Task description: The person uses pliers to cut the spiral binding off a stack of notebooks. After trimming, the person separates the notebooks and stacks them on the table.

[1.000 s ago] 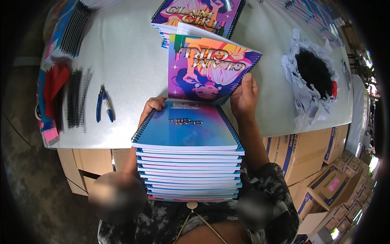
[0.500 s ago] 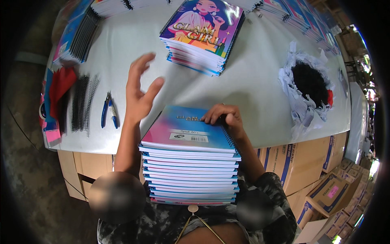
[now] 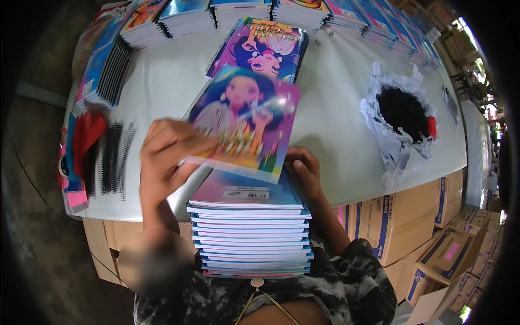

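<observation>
My left hand (image 3: pixel 170 154) is closed on the lower left corner of a spiral notebook (image 3: pixel 246 116), its illustrated cover blurred by motion. The notebook is tilted above a tall notebook stack (image 3: pixel 252 233) standing against my body, whose top shows a blue-pink cover with a white label. Beside the stack's right spiral edge, my right hand (image 3: pixel 304 170) has curled fingers; their tips are partly hidden behind the lifted notebook. Farther away lies a notebook pile (image 3: pixel 271 49), its top cover upside down to me and partly covered by the lifted notebook.
Notebook piles (image 3: pixel 187 19) line the table's far edge. Black spiral coils (image 3: pixel 114 162) and red cloth (image 3: pixel 89 132) lie at the left. At the right, crumpled white wrapping (image 3: pixel 379 119) holds a black tangled mass (image 3: pixel 403 111). Cardboard boxes (image 3: pixel 409 216) stand below the table edge.
My left hand, empty before, now grips a notebook taken from the far pile, exposing an upside-down cover there. My right hand has slid off the stack's top cover to its right edge.
</observation>
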Tool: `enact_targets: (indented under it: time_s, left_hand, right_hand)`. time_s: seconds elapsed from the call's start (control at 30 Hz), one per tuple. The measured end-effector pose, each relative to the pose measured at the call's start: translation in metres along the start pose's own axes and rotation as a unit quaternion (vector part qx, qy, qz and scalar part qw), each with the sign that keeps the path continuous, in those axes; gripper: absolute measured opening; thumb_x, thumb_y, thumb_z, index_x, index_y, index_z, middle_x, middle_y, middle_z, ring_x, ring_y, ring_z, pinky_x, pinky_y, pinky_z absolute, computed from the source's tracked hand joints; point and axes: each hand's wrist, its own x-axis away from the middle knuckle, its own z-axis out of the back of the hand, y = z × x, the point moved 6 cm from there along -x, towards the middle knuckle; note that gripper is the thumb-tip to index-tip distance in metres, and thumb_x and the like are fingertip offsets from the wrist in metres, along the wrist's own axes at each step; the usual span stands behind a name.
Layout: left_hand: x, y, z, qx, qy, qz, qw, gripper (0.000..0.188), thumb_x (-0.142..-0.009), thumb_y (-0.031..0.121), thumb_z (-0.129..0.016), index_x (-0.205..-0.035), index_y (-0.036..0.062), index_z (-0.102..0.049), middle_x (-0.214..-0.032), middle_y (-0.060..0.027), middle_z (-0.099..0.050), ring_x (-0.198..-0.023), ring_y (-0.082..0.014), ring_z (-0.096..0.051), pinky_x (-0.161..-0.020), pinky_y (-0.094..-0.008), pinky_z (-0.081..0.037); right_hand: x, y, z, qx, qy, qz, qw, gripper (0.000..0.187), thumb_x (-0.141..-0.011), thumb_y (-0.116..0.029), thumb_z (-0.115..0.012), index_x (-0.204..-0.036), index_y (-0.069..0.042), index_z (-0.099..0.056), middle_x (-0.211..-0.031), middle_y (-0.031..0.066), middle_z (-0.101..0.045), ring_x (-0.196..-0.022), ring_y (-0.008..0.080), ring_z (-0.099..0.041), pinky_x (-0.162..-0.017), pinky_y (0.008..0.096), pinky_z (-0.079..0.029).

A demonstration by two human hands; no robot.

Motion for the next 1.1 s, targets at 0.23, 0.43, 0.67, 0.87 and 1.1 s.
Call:
enact_targets:
  time_s: [0.23,0.43,0.67,0.87,1.1]
  left_hand:
    - [0.026,0.019,0.023,0.175,-0.016,0.010,0.984,0.026,-0.061,0.029,-0.076,-0.076,0.0080,-0.071,-0.068,-0.0013,-0.066,-0.061,-0.0146,-0.060,-0.060,-0.0284,-0.042]
    - [0.046,-0.012,-0.032,0.425,-0.111,0.168,0.883,0.041,-0.059,0.035,-0.083,-0.081,0.0036,-0.069,-0.078,-0.0074,-0.069,-0.075,-0.0189,-0.066,-0.069,-0.0298,-0.051]
    - [0.084,-0.075,-0.087,0.439,-0.051,0.275,0.854,0.093,-0.080,0.079,-0.022,-0.091,-0.0027,-0.065,-0.090,-0.0156,-0.067,-0.091,-0.0267,-0.063,-0.089,-0.0408,-0.043]
    - [0.106,-0.085,-0.127,0.483,-0.044,0.366,0.795,0.059,-0.089,0.053,-0.047,-0.095,-0.0034,-0.064,-0.090,-0.0121,-0.064,-0.087,-0.0183,-0.058,-0.080,-0.0304,-0.045]
    - [0.103,-0.090,-0.127,0.450,-0.003,0.357,0.819,0.058,-0.088,0.052,-0.049,-0.098,-0.0024,-0.064,-0.094,-0.0130,-0.064,-0.080,-0.0153,-0.055,-0.072,-0.0282,-0.043]
  right_hand:
    - [-0.017,-0.038,-0.018,0.093,0.002,0.109,0.990,0.043,-0.083,-0.028,-0.061,-0.116,-0.001,-0.055,-0.115,0.0123,-0.057,-0.110,0.0226,-0.052,-0.095,0.0347,-0.037]
    - [-0.017,-0.056,-0.030,0.212,-0.076,0.127,0.966,0.043,-0.080,-0.021,-0.065,-0.118,-0.003,-0.057,-0.121,0.0133,-0.056,-0.114,0.0248,-0.050,-0.098,0.0364,-0.035]
    - [-0.077,-0.117,-0.063,0.564,0.069,0.336,0.751,0.044,-0.078,-0.015,-0.068,-0.120,-0.009,-0.058,-0.125,0.0112,-0.054,-0.119,0.0285,-0.048,-0.104,0.0417,-0.028]
    - [-0.081,-0.129,-0.056,0.599,-0.030,0.409,0.688,0.015,-0.077,-0.014,-0.068,-0.092,-0.010,-0.067,-0.097,0.0007,-0.067,-0.099,0.0205,-0.061,-0.098,0.0411,-0.035]
    - [0.012,-0.199,-0.055,0.235,-0.060,0.558,0.794,0.017,-0.084,-0.013,-0.064,-0.090,-0.003,-0.052,-0.083,0.0133,-0.055,-0.073,0.0254,-0.061,-0.073,0.0445,-0.051]
